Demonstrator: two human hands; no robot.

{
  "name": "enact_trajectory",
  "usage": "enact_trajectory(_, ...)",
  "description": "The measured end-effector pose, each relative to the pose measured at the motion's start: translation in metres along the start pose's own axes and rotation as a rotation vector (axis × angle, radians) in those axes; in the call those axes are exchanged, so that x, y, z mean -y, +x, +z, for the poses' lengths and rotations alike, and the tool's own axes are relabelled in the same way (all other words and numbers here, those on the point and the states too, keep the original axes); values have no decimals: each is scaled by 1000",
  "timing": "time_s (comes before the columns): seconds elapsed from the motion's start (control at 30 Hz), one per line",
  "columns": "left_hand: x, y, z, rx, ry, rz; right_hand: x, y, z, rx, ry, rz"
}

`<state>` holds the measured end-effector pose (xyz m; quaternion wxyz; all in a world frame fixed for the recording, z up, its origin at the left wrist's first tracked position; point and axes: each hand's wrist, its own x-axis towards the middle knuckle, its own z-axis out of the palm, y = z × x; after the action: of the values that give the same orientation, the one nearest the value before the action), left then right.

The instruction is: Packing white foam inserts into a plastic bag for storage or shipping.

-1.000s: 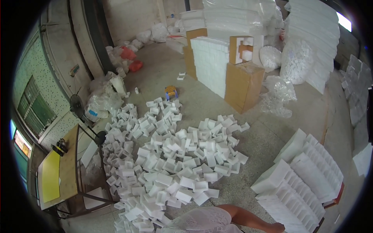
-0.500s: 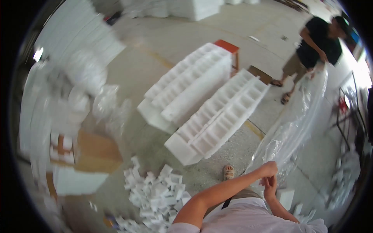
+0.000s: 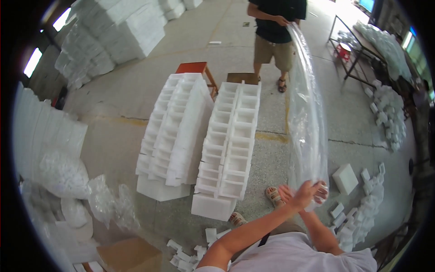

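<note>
A long clear plastic bag [image 3: 306,122] stretches between me and a person [image 3: 276,41] standing opposite, whose hand holds its far end. My left hand [image 3: 308,195] closes on the near end of the plastic, some fingers showing through the film. Behind my left wrist, my right hand [image 3: 285,193] shows in part, its fingers apart near the plastic's left edge. To the left stand two long white foam stacks with rows of compartments, the nearer foam stack [image 3: 229,145] and the farther foam stack [image 3: 170,127].
White foam scraps [image 3: 186,258] lie by my feet, more foam pieces [image 3: 362,217] at right near a foam block [image 3: 345,179]. A red stool [image 3: 192,68] stands behind the stacks. A metal-framed table [image 3: 358,45] is far right; a cardboard box [image 3: 129,254] sits lower left.
My view has swung to the right. The plastic now runs straight ahead and looks more taut. My hands have gone from close together to crossed at the bag's near end.
</note>
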<state>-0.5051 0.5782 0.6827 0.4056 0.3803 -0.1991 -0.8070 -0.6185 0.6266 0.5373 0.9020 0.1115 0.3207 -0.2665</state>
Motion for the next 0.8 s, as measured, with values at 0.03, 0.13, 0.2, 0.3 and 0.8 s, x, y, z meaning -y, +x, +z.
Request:
enact_trajectory(0.03,-8,-23,14,22,-55,11,-10,-22,10,68,71,-51)
enact_trajectory(0.13,-49,-106,63,-21,-51,96,-18,-65,54,265,266,-137)
enact_trajectory(0.2,-80,-162,76,-107,100,168,1,-88,40,398,415,-202)
enact_trajectory(0.3,-85,-218,63,-387,-75,369,19,-110,0,591,628,-308)
enact_trajectory(0.8,31,-188,-243,-710,-526,756,-20,74,-86,276,-138,-296)
